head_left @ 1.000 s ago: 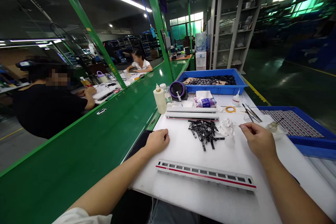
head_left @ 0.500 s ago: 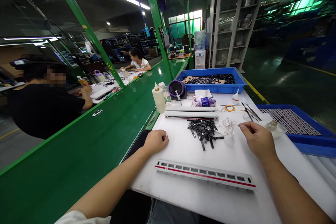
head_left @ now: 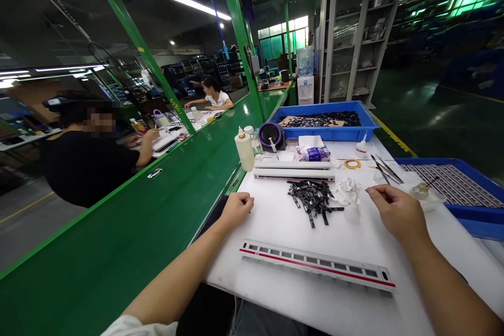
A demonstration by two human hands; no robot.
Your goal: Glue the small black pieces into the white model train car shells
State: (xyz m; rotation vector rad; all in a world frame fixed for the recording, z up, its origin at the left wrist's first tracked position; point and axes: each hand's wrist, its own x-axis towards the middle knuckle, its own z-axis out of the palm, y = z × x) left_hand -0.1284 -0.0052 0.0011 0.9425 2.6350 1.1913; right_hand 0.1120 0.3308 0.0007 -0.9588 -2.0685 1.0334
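Note:
My left hand [head_left: 237, 210] rests on the white tabletop at its left edge, fingers curled into a loose fist with nothing visible in it. My right hand [head_left: 399, 212] is on the right, thumb and forefinger pinched together; whatever they may hold is too small to make out. In front of me, between my forearms, lies a white model train car shell [head_left: 315, 263] with a red stripe and a row of windows. Neither hand touches it. Between my hands, farther back, is a pile of small black strips [head_left: 313, 199], with crumpled tissue [head_left: 347, 191] beside it.
More white shells [head_left: 293, 174] lie behind the strips. Behind them stand a cream bottle [head_left: 244, 151], a syringe [head_left: 273, 147] and a tissue pack [head_left: 314, 154]. A blue bin [head_left: 326, 134] is at the back. Tweezers [head_left: 388, 170] lie right. Across the green partition [head_left: 165, 205] people sit working.
The camera view has turned slightly left, so everything appears a little farther right. Both hands keep about the same pose, and the shell and strips stay in place on the table.

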